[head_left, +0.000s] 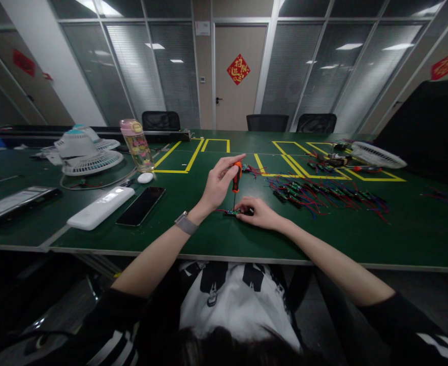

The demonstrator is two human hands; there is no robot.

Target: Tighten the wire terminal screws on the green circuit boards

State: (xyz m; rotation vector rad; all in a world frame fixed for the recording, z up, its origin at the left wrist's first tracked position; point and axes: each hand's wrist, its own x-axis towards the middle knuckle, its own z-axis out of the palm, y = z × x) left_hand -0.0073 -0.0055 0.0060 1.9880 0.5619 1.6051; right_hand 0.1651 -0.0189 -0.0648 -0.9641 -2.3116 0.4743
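Observation:
My left hand [219, 184] is closed around the orange and black handle of a screwdriver [237, 178], which stands upright with its shaft pointing down. Its tip meets a small green circuit board [230, 213] lying on the green table [193, 239]. The fingertips of my right hand [257, 213] pinch the right end of that board against the table. Thin wires come out of the board's left side. Just beyond the screwdriver lies another small board with red and dark wires [251, 169], partly behind my left hand.
Several wired circuit boards [323, 193] lie in a heap to the right. On the left are a phone [141, 206], a white power bank [101, 207], a white earbud case [145, 178], a drink bottle [137, 146] and fan parts [90, 157]. Yellow tape [170, 172] marks the table.

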